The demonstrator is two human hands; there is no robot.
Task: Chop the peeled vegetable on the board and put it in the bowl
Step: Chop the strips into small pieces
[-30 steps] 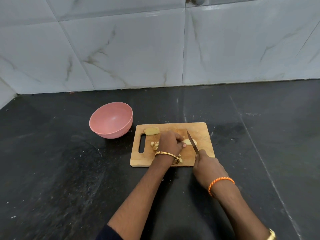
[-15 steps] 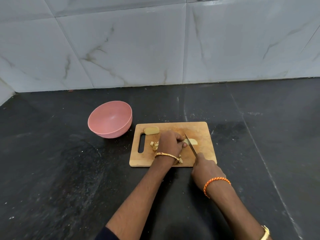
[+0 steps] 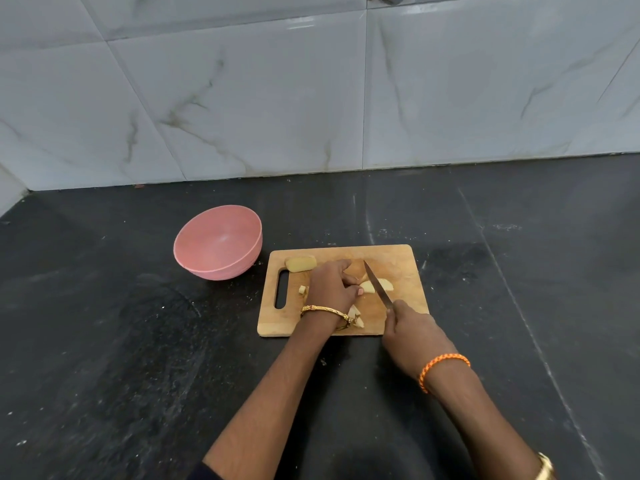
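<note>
A wooden cutting board (image 3: 401, 265) lies on the dark counter. My left hand (image 3: 332, 285) pinches a pale peeled vegetable piece (image 3: 384, 285) at the board's middle. My right hand (image 3: 412, 330) grips a knife (image 3: 377, 284) whose blade lies across that piece. A larger peeled piece (image 3: 300, 263) sits at the board's far left corner. Small cut bits (image 3: 302, 289) lie left of my left hand, and more cut bits (image 3: 356, 315) lie near my left wrist. An empty pink bowl (image 3: 218, 242) stands left of the board.
The black stone counter (image 3: 138, 341) runs in all directions around the board. A white marble-tiled wall (image 3: 311, 98) rises behind it. The counter's left end meets another wall at the far left.
The knife blade has shifted slightly left along the vegetable piece, and my right hand moved a little with it. My left hand stays holding the piece.
</note>
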